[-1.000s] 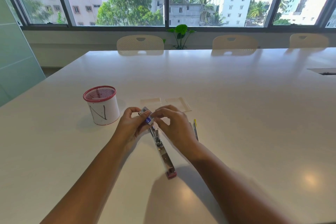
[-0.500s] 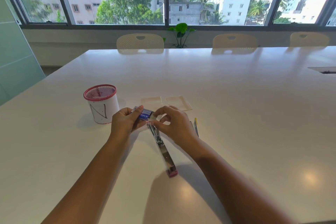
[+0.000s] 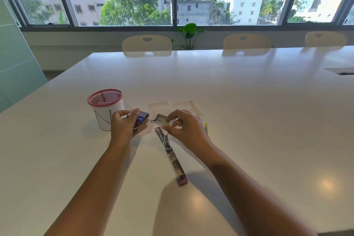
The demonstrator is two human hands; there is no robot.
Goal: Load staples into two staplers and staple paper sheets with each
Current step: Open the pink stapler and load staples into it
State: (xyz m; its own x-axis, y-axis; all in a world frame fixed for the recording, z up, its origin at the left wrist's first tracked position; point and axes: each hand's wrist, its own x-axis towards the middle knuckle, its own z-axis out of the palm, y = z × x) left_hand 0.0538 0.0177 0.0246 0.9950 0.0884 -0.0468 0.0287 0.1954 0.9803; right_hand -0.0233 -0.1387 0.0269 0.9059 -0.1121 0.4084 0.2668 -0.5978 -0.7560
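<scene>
A pink stapler point(image 3: 171, 154) lies flipped fully open on the white table point(image 3: 249, 120), its metal channel facing up. My left hand point(image 3: 125, 125) grips the blue outer sleeve of a staple box point(image 3: 142, 117). My right hand point(image 3: 186, 126) pinches the box's white inner tray point(image 3: 160, 119), which is pulled out of the sleeve, just above the stapler's far end. A second stapler with a yellow tip point(image 3: 206, 128) shows partly behind my right hand. Pale paper sheets point(image 3: 175, 106) lie just beyond my hands.
A red-rimmed mesh pen cup point(image 3: 106, 110) with white paper round it stands left of my left hand. Cream chairs point(image 3: 147, 44) line the table's far side, and a cable slot point(image 3: 341, 71) is cut in at the right.
The staple box was held closed between both hands. The hands have drawn apart: the inner tray has slid out to the right, and the blue sleeve stays in my left hand.
</scene>
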